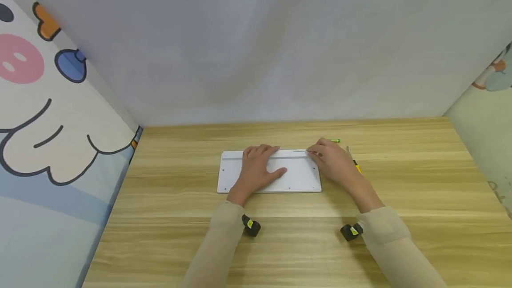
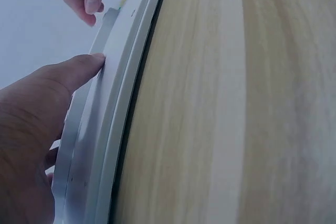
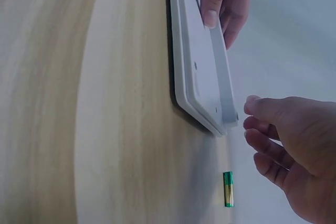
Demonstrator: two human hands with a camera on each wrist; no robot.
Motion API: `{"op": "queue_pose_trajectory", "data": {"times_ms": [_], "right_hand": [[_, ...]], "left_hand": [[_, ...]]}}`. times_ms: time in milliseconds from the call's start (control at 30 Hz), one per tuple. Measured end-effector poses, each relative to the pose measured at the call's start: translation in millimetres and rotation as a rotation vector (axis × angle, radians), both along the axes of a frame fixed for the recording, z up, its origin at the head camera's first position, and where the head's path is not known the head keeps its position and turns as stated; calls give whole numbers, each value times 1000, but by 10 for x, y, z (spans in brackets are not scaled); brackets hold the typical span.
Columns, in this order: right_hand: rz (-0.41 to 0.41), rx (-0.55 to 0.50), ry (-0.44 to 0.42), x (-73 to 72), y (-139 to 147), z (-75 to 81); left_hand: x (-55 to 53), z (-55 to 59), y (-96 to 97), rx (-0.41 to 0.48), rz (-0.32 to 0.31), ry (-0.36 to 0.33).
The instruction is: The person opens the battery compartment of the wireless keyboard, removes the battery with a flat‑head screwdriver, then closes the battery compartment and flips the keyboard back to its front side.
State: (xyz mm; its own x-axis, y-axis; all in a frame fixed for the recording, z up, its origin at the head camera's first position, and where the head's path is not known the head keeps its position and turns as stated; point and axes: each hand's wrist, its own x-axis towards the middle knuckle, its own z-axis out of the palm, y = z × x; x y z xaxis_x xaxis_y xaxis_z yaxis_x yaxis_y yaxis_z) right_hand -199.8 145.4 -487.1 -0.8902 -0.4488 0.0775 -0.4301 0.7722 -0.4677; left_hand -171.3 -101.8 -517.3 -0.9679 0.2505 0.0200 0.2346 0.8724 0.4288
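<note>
A white keyboard [image 1: 298,174] lies face down on the table, small screws showing on its underside and a raised bar along its far edge. My left hand [image 1: 256,170] rests on it left of centre, thumb spread over the back and fingers across the bar. At the bar's right end is my right hand [image 1: 334,161], its fingers loosely bent beside a thin dark line. In the right wrist view, the thumb and fingertips [image 3: 253,104] stand slightly apart just off the bar's end, with nothing visible between them. A green and gold battery [image 3: 228,189] lies beyond that corner.
A small screwdriver [image 1: 358,169] with a yellow and black handle lies right of my right hand, partly hidden by it. The wooden table [image 1: 180,234] meets a pale curtain [image 1: 280,57] at the back. Cartoon-printed fabric [image 1: 60,114] hangs at the left.
</note>
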Motion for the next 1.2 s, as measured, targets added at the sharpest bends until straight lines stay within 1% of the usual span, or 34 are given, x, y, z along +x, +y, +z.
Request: {"op": "queue_pose_trajectory", "data": {"times_ms": [100, 300, 433, 600, 767, 1000, 1200], "right_hand": [[-23, -6, 1, 44, 89, 24], [-91, -7, 1, 171, 297, 36], [-131, -5, 28, 259, 437, 33], [-199, -17, 54, 361, 607, 28], [-232, 6, 62, 435, 736, 29], [-269, 22, 26, 530, 859, 28], [-295, 18, -5, 579, 928, -36]], "left_hand": [[-11, 6, 75, -32, -21, -15], [-42, 16, 208, -62, -84, -34], [-49, 42, 291, -59, -129, -52], [-61, 54, 407, -55, -182, -38], [-72, 73, 528, -103, -203, -44], [-64, 122, 668, -143, -246, -57], [-43, 109, 740, -191, -261, -48]]}}
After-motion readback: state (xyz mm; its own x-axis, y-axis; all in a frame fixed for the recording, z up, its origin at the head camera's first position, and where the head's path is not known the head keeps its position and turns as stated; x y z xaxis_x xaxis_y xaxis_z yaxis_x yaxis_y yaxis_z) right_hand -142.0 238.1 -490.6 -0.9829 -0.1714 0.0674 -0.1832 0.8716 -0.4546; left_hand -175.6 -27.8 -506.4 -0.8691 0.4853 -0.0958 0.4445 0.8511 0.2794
